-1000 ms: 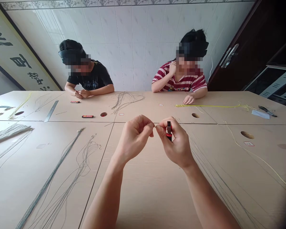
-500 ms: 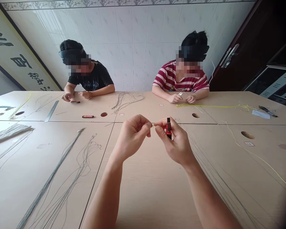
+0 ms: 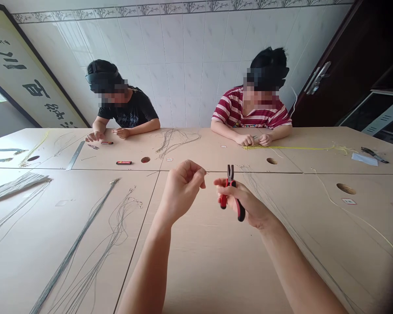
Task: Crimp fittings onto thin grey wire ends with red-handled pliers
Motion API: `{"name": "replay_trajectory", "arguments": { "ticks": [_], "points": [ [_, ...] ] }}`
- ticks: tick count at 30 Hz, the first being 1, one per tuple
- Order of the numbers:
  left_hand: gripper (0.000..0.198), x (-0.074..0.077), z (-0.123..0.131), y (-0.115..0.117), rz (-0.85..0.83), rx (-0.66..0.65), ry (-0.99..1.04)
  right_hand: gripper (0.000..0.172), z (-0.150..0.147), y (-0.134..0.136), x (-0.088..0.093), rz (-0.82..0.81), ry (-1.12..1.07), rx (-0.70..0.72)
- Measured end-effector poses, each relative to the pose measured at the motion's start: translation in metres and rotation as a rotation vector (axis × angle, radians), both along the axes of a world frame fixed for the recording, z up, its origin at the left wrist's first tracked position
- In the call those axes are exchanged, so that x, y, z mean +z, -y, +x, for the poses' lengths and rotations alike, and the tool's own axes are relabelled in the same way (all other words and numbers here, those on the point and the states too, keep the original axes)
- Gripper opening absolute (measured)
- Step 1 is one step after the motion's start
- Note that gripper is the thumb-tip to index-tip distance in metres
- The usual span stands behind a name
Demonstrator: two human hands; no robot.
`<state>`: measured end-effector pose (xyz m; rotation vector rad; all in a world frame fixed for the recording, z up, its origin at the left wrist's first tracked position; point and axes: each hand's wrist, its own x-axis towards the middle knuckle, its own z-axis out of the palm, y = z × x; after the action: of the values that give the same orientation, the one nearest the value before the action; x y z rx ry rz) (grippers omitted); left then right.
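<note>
My left hand [image 3: 185, 189] is raised over the table, thumb and forefinger pinched together. A tiny, thin tip pokes out of that pinch, too small to name. To its right, my right hand [image 3: 249, 203] holds a pair of pliers [image 3: 230, 173] with red and black handles. The jaws point up and away from me, and the handles are spread slightly between my fingers. A small gap separates the pliers from my left fingertips. Several thin grey cords [image 3: 281, 211] lie on the table behind and beside my right hand.
A bundle of grey cords [image 3: 85, 233] and a looser bunch [image 3: 109, 244] with metal ends lie left. Two people [image 3: 127, 109] sit opposite, one by yellow cords [image 3: 291, 147]. A ruler [image 3: 75, 155], a red-and-black marker-like stick [image 3: 123, 162] and a table hole [image 3: 346, 188] are also there.
My right hand has moved away from the left fingertips, and the pliers have swung from lying in the palm to upright in the fingers. My left hand keeps its pinch.
</note>
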<state>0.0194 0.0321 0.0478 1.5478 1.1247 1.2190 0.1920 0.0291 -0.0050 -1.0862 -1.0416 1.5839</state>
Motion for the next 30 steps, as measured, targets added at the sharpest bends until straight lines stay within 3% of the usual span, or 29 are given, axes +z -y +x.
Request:
{"name": "replay_trajectory", "arguments": {
  "ticks": [4, 8, 12, 15, 18, 23, 30],
  "points": [
    [0.011, -0.003, -0.001, -0.004, -0.029, 0.002, 0.003, 0.030, 0.013, 0.000, -0.023, -0.339, -0.435, 0.087],
    [0.012, -0.006, 0.000, -0.008, -0.067, 0.002, 0.001, 0.025, 0.016, 0.016, -0.041, -0.472, -0.531, 0.087],
    [0.012, -0.009, 0.001, -0.012, -0.086, 0.007, -0.011, 0.019, 0.012, 0.034, -0.045, -0.556, -0.444, 0.365],
    [0.012, -0.012, 0.001, -0.013, -0.080, 0.005, -0.024, 0.015, 0.012, 0.040, -0.035, -0.372, 0.037, 0.491],
    [0.012, -0.012, 0.001, -0.012, -0.076, -0.003, -0.029, 0.005, 0.015, 0.039, -0.014, -0.056, 0.499, 0.386],
    [0.013, -0.011, 0.007, -0.007, -0.078, -0.051, -0.020, 0.010, 0.016, 0.035, 0.019, 0.241, 0.845, 0.193],
    [0.015, -0.010, 0.016, 0.000, -0.093, -0.110, -0.048, 0.018, 0.011, 0.029, 0.024, 0.335, 1.110, 0.102]
  ]
}}
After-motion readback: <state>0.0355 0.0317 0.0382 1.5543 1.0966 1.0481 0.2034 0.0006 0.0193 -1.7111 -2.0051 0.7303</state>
